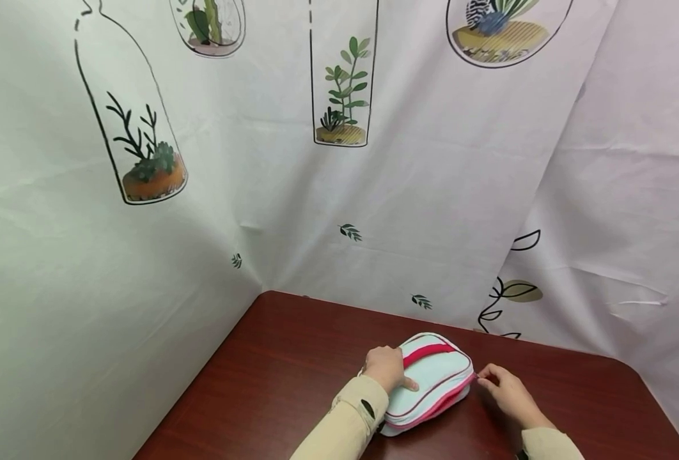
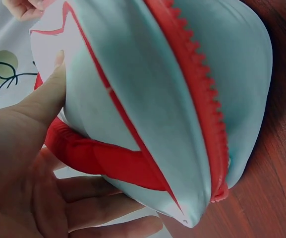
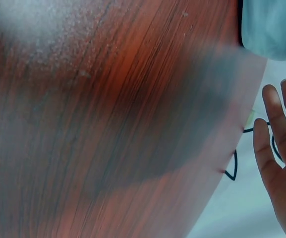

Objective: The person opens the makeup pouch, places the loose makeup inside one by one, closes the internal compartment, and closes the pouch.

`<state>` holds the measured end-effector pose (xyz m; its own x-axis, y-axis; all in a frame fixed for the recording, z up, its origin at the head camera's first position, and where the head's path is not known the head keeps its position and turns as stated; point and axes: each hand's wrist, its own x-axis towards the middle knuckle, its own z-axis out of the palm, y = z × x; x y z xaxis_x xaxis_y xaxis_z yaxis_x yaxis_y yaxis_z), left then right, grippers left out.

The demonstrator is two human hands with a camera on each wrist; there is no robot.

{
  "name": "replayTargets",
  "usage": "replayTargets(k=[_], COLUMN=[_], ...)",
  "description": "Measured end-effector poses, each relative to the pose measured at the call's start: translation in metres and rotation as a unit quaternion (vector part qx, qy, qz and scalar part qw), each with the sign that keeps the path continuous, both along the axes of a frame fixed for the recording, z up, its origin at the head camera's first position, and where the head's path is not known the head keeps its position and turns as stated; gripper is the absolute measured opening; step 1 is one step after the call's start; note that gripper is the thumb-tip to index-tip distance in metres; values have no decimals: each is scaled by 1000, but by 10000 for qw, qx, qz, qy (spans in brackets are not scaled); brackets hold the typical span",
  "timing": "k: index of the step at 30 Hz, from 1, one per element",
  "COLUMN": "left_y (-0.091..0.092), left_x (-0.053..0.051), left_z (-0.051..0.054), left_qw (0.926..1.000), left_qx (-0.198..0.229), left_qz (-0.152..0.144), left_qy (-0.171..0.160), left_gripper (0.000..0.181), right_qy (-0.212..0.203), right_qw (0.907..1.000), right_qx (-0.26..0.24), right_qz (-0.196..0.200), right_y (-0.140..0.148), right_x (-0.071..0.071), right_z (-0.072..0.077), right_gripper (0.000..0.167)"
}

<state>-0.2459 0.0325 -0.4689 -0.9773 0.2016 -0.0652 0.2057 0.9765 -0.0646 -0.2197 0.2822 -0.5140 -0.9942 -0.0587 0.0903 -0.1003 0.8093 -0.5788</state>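
Observation:
A pale blue zippered pouch [image 1: 438,378] with red piping lies on the table, its red strap handle [image 1: 428,351] across the top. My left hand [image 1: 385,369] grips the pouch's left side; in the left wrist view the thumb [image 2: 53,91] lies on the top panel and the fingers reach past the strap along the far side. A red zipper [image 2: 200,84] runs along the pouch's side. At the right corner, my right hand [image 1: 511,395] pinches the small zipper pull. In the right wrist view, a bit of red shows at its fingertips, mostly cut off by the frame.
The dark red-brown wooden table [image 1: 282,370] has a rounded far right corner. White cloth [image 1: 431,191] printed with plants in glass jars hangs behind it and along the left side.

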Motion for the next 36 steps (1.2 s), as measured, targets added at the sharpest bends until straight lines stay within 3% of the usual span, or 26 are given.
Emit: replayTargets(k=[20, 36], left_y=[6, 7], left_x=[5, 4], left_z=[0, 0], left_qw=[9989, 9967], left_qx=[-460, -784], left_qz=[70, 77], left_qy=[89, -197], left_gripper=[73, 72], right_qy=[-84, -216], right_qw=[9995, 9985], right_qx=[-306, -495], right_qz=[-88, -20], right_y=[-19, -31], right_x=[1, 3], right_z=[-1, 4], right_gripper=[5, 8])
